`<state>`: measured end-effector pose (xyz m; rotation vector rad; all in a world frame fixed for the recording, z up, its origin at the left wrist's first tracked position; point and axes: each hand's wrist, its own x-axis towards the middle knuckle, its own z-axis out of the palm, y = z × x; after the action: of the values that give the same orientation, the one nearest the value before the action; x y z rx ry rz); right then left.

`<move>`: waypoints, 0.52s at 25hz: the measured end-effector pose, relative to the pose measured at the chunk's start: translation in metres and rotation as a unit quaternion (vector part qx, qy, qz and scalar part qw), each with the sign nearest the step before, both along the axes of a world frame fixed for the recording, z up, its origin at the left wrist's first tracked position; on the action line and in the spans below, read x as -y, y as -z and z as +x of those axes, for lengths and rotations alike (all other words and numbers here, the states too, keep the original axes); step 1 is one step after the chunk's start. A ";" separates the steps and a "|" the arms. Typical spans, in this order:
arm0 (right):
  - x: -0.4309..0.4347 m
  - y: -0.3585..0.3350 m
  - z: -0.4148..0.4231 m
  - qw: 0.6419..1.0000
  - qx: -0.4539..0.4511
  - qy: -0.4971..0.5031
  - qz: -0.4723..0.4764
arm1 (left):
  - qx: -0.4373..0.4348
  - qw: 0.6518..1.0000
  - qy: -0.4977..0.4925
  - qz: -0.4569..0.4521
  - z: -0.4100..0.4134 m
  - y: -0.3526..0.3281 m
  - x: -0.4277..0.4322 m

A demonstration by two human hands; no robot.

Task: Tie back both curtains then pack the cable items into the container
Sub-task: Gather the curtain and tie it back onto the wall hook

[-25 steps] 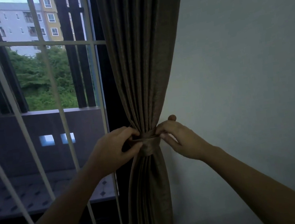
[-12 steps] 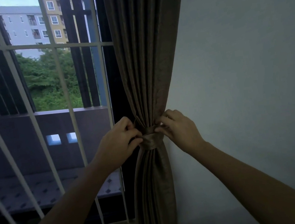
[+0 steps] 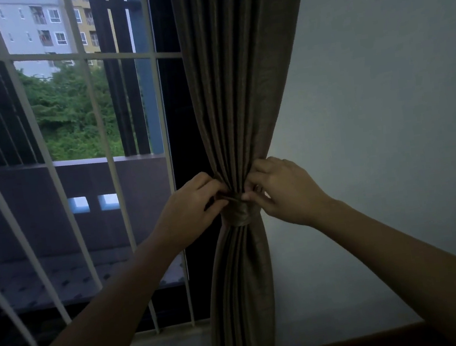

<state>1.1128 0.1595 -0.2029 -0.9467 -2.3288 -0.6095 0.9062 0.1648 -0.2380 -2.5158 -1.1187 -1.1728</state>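
Note:
A brown curtain [image 3: 236,85] hangs at the window's right edge, gathered into a narrow bunch at mid-height. A matching fabric tie-back band [image 3: 239,214] wraps that bunch. My left hand [image 3: 188,209] pinches the band's upper left edge with curled fingers. On the other side, my right hand [image 3: 283,192] pinches the band's upper right edge, fingertips pressed into the folds. The back of the band is hidden behind the curtain. No cable items or container are in view.
White window bars [image 3: 98,131] cover the window on the left, with a balcony wall and trees beyond. A plain pale wall [image 3: 387,124] fills the right side. The window sill [image 3: 169,335] runs along the bottom, with a dark strip of floor edging at lower right.
The view has shifted, so the curtain sits a little further right. Both hands stay on the tie-back, with my right hand's fingers tucked in closer over the band.

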 end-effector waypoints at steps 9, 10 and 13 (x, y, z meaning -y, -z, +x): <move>0.031 0.072 -0.044 0.922 -0.353 0.024 -0.160 | 0.026 1.000 -0.006 0.000 0.010 0.007 -0.002; 0.033 0.081 -0.047 0.888 -0.420 0.011 -0.186 | 0.021 1.000 -0.015 0.002 0.006 0.006 -0.002; 0.019 0.081 -0.036 0.876 -0.456 0.038 -0.155 | -0.016 0.999 -0.023 0.017 -0.007 0.000 0.000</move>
<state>1.0768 0.1408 -0.2839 -1.1412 -1.5374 0.2012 0.8987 0.1653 -0.2378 -2.4612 -1.1335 -1.1271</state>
